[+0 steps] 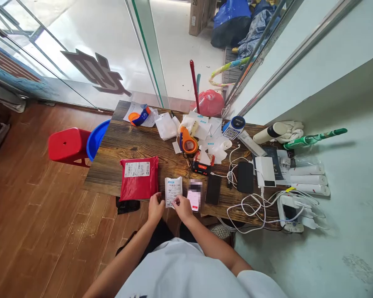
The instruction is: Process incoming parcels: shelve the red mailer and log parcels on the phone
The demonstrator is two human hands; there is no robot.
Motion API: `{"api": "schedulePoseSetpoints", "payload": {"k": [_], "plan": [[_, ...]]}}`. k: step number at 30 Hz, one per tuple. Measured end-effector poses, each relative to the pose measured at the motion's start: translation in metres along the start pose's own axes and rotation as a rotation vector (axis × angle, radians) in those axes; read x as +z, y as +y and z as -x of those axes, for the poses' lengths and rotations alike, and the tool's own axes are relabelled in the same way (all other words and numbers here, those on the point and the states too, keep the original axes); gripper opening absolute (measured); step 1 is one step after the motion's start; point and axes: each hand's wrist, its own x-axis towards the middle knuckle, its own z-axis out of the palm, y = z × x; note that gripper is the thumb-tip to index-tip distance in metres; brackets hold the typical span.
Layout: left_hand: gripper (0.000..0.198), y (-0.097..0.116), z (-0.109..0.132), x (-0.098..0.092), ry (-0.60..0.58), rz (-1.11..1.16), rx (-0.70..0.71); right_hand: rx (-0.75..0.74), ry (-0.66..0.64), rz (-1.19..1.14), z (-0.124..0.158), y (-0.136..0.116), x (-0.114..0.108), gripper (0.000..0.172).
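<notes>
Two bare hands are at the near edge of a dark wood table (107, 165). R hand (183, 207) has its fingertips on the lower R part of a small white pkg (173, 188), thumb & index close together; can't tell if they're clamped on it or just resting. L hand (156, 209) is btwn that pkg & a big red parcel (139, 187), by the parcel's lower R corner, fingers bent; can't tell if they grip anything. White pkg lies flat, printed label up, btwn red parcel & a lit phone (194, 198). R of that: dark phone (213, 189), then white cables (250, 210). Farther back: orange tape dispenser (190, 145) nr loose white papers (200, 126). Past table's L end: red stool (69, 145), next to a blue round item (96, 138).
</notes>
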Motion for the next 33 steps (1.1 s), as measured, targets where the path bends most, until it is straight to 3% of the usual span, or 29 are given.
{"api": "schedulePoseSetpoints", "payload": {"k": [3,6,10,14,17,20,23,26,28,31,33], "plan": [[0.040,-0.018,0.010,0.014,-0.100,-0.011,-0.033,0.018,0.020,0.084,-0.005,-0.001,0.006,0.011],[0.038,-0.015,0.004,0.025,-0.191,0.015,-0.076,0.025,0.021,0.167,-0.007,-0.005,0.005,0.022],[0.025,-0.008,-0.013,0.009,-0.377,0.157,-0.140,0.018,0.017,0.266,-0.022,-0.016,-0.010,0.033],[0.025,-0.010,0.000,-0.042,-0.489,0.413,-0.129,-0.076,0.055,0.299,-0.072,-0.053,-0.023,0.038],[0.038,-0.026,0.036,-0.094,-0.457,0.634,-0.148,-0.222,0.042,0.283,-0.125,-0.098,-0.005,0.051],[0.047,-0.060,0.079,-0.147,-0.344,0.822,-0.226,-0.298,-0.060,0.274,-0.173,-0.141,0.033,0.063],[0.054,-0.108,0.109,-0.196,-0.116,1.020,-0.340,-0.276,-0.152,0.266,-0.201,-0.170,0.061,0.052],[0.064,-0.153,0.117,-0.239,0.092,1.204,-0.440,-0.213,-0.218,0.252,-0.202,-0.184,0.068,0.032],[0.069,-0.175,0.111,-0.263,0.146,1.243,-0.470,-0.169,-0.238,0.236,-0.188,-0.188,0.064,0.025],[0.071,-0.194,0.095,-0.296,0.104,1.251,-0.508,-0.123,-0.200,0.202,-0.153,-0.194,0.059,0.023],[0.069,-0.198,0.081,-0.315,0.059,1.256,-0.524,-0.123,-0.131,0.158,-0.126,-0.202,0.060,0.036]]}}
